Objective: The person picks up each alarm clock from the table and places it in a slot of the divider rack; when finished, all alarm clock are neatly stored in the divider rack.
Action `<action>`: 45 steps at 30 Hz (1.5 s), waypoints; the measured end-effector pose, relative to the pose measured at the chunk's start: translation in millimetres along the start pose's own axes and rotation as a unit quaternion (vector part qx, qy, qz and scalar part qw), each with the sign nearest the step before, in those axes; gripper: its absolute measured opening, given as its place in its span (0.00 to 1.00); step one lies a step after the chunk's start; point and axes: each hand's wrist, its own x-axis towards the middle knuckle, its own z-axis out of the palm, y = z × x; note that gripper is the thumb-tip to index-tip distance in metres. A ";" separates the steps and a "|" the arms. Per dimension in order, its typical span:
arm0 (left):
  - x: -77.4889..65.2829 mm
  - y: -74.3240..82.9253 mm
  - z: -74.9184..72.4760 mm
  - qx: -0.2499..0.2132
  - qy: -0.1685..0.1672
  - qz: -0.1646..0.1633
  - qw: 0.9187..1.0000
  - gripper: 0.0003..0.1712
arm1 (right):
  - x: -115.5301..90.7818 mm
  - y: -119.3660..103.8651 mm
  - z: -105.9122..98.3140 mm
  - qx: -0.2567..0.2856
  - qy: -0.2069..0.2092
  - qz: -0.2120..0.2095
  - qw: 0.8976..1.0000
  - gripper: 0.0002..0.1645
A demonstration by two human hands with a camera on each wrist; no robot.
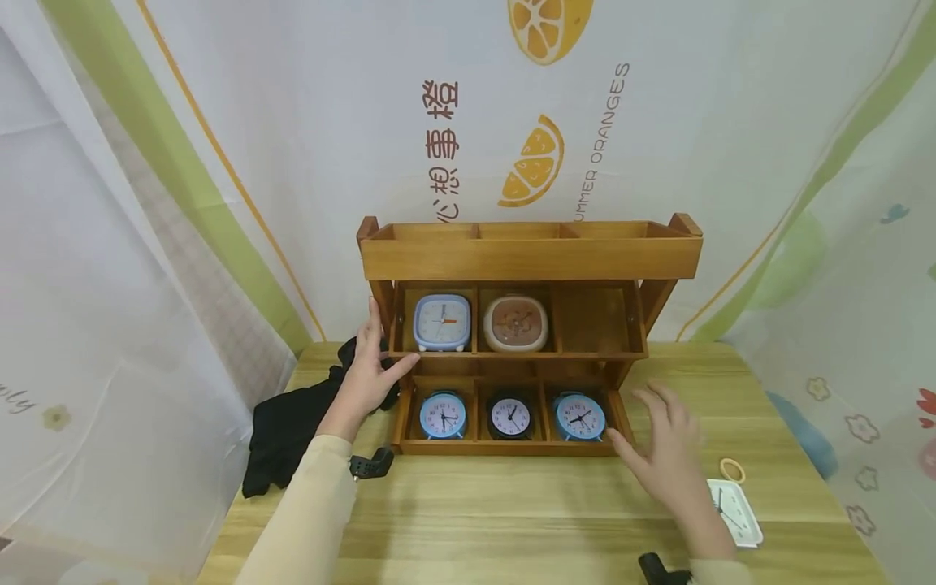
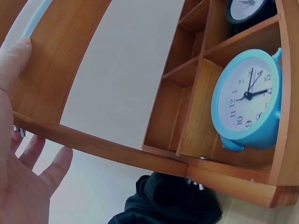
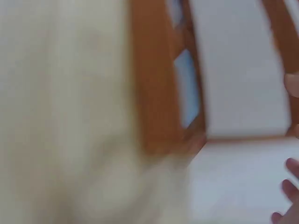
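Note:
A three-tier wooden shelf (image 1: 530,258) stands on the table. My left hand (image 1: 361,382) is at its left side, fingers straight along the side panel, thumb stretched over the front. In the left wrist view the thumb lies against the wood. My right hand (image 1: 667,455), blurred, is by the lower tier's right end, fingers spread, holding nothing. The middle tier holds a blue square clock (image 1: 442,322) and a beige rounded clock (image 1: 515,323). Below are a blue alarm clock (image 1: 443,415), a black alarm clock (image 1: 510,416) and another blue alarm clock (image 1: 580,417).
A white rectangular clock (image 1: 734,513) lies on the table at the right, with a tan ring (image 1: 731,470) just behind it. Black cloth (image 1: 292,431) lies left of the shelf. A printed curtain (image 1: 329,122) hangs behind and at both sides.

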 end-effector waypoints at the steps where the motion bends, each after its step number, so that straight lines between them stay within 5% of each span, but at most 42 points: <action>1: -0.1 0.4 -0.6 0.002 0.001 -0.001 1.000 0.66 | -14.7 10.2 -5.7 -0.020 -0.021 0.031 0.999 0.43; 4: -0.2 0.9 -2.2 0.006 0.001 -0.003 1.000 0.66 | -54.9 35.2 -20.7 -0.076 -0.080 0.113 0.987 0.49; 10: -0.4 0.6 -4.8 0.005 -0.003 -0.001 1.000 0.66 | -102.2 63.0 -31.7 -0.130 -0.151 0.188 0.962 0.58; 17: -4.0 -3.0 -7.7 0.005 0.000 0.003 1.000 0.65 | -113.7 75.2 -29.7 -0.141 -0.159 0.204 0.956 0.65; 25: -4.1 -5.1 -4.8 0.006 -0.003 0.009 1.000 0.65 | -114.3 88.3 -41.1 -0.126 -0.218 0.216 0.943 0.61; 31: -3.0 -4.2 -2.6 0.008 -0.003 0.008 1.000 0.65 | -114.9 93.3 -48.2 -0.119 -0.216 0.186 0.951 0.60; 37: -1.7 -1.9 -0.4 0.004 -0.006 0.014 1.000 0.65 | -110.0 89.9 -51.9 -0.098 -0.128 0.111 0.981 0.55; 45: -1.1 -1.4 0.9 0.004 -0.002 0.015 1.000 0.65 | -57.5 58.3 -67.7 -0.072 -0.052 0.037 0.995 0.53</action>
